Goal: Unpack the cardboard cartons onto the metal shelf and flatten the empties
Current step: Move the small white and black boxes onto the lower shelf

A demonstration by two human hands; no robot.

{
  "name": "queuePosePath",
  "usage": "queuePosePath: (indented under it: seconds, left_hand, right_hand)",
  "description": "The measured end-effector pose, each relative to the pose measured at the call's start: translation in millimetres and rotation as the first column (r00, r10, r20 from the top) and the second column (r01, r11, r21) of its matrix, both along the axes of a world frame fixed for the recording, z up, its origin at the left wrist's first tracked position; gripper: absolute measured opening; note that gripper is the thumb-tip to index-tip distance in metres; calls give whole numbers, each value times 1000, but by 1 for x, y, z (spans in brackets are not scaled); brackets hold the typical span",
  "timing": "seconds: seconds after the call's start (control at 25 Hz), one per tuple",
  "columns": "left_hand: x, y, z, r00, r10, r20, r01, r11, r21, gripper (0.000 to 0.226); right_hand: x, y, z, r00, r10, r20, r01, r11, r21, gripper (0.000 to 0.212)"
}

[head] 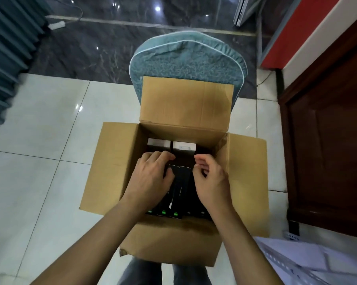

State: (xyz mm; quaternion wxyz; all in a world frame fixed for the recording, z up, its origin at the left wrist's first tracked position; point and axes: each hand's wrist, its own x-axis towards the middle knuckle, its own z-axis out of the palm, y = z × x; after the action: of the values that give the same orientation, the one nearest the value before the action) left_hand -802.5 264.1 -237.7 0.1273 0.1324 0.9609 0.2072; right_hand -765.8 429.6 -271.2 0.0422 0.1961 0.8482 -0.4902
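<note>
— Two hands are reaching into the open carton (pixel 115 161), which is set against a chair (pixel 185 56). Which step?
— Unpacking, early on. Left hand (pixel 152 175) is curling round a dark box (pixel 181 179) in the packed row. Right hand (pixel 211 178) is curling beside it, but whether it is pinching the box I cannot tell. Behind, white boxes (pixel 183 145) are standing.
— Next move?
— Judging by the tight packing, lifting one box straight up, then carrying it to what appears to be the shelf (pixel 315 262), showing at lower right.
</note>
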Motion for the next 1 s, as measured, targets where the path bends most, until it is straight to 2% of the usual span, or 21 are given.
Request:
queuePosePath:
  seconds: [0.2, 0.36, 0.48, 0.76, 1.0]
  left_hand:
    - [-27, -3, -58, 995, 45, 86, -45, 999, 6, 37]
    - [-48, -5, -102, 990, 63, 130, -63, 998, -3, 38]
    - [-62, -6, -126, 989, 63, 133, -61, 998, -20, 38]
    - [-100, -8, -182, 974, 93, 204, -37, 964, -264, 51]
    - [-120, -9, -208, 972, 87, 220, 3, 925, -379, 63]
  right_hand:
    - [-25, 5, -58, 997, -6, 83, 2, 999, 51, 28]
    - [-40, 12, -101, 990, 14, 139, -36, 987, 159, 27]
    - [-52, 18, -123, 980, -9, 198, -15, 993, 121, 28]
    - [-87, 19, -175, 973, -58, 223, 29, 991, 130, 48]
    - [-98, 18, -206, 959, 37, 280, -93, 977, 190, 57]
